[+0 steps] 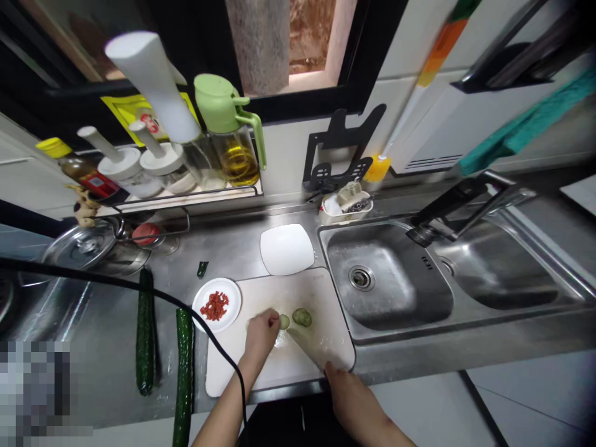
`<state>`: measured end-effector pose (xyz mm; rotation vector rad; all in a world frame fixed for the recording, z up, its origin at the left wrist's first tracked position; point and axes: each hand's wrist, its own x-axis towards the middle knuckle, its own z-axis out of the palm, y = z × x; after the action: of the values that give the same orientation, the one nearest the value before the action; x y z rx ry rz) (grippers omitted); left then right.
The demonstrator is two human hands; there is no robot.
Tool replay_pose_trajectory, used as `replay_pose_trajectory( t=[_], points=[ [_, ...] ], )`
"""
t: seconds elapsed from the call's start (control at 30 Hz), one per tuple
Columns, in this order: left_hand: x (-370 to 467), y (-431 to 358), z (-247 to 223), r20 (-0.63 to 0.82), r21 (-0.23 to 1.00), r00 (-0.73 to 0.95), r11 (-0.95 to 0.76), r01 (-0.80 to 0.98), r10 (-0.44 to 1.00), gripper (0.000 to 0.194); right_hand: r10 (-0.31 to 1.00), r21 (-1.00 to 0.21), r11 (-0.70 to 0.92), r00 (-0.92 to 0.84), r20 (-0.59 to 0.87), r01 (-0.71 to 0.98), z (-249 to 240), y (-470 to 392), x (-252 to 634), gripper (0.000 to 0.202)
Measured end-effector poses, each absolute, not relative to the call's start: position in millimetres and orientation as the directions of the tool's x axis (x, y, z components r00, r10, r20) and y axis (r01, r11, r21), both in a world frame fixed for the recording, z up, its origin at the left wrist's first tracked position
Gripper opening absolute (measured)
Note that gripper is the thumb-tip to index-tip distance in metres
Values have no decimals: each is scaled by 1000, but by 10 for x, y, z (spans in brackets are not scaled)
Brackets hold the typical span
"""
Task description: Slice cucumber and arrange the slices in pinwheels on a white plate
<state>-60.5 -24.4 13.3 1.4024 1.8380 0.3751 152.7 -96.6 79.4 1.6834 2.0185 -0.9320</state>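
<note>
My left hand (264,330) is closed, fingers curled, over the left-middle of a white cutting board (228,369). A pale green cut round of cucumber (284,321) shows at its fingertips; the rest of that piece is hidden under the hand. My right hand (345,392) is wrapped round the handle of a knife at the board's lower right edge. The knife's blade (307,349) slants up and left across the board, its tip near the cucumber round. Several thin cucumber slices (302,317) lie overlapping in a small pile just beyond the blade.
A white plate with chopped red pieces (216,306) overlaps the board's left edge. Two whole cucumbers (145,347) lie further left. An empty white dish (287,249) sits behind the board, a steel sink (391,273) to the right. A black cable (167,298) crosses the view.
</note>
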Motion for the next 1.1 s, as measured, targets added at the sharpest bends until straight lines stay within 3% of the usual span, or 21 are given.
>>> replay_pose_trajectory(
  t=[0.1, 0.37, 0.77, 1.1],
  points=[
    [-597, -280, 111, -372, 635, -113, 342, 693, 921, 14, 672, -243, 64, -222, -707, 968, 912, -915, 1494, 55],
    [-579, -273, 117, -353, 601, -145, 343, 721, 924, 18, 682, -169, 98, -190, -706, 981, 920, -779, 1260, 57],
    [-565, -262, 123, -371, 545, -160, 354, 760, 915, 17, 734, -191, 111, -211, -645, 975, 835, -783, 1201, 52],
    [-564, -265, 116, -372, 534, -159, 351, 769, 915, 17, 688, -170, 94, -188, -701, 981, 943, -734, 1143, 56]
  ],
)
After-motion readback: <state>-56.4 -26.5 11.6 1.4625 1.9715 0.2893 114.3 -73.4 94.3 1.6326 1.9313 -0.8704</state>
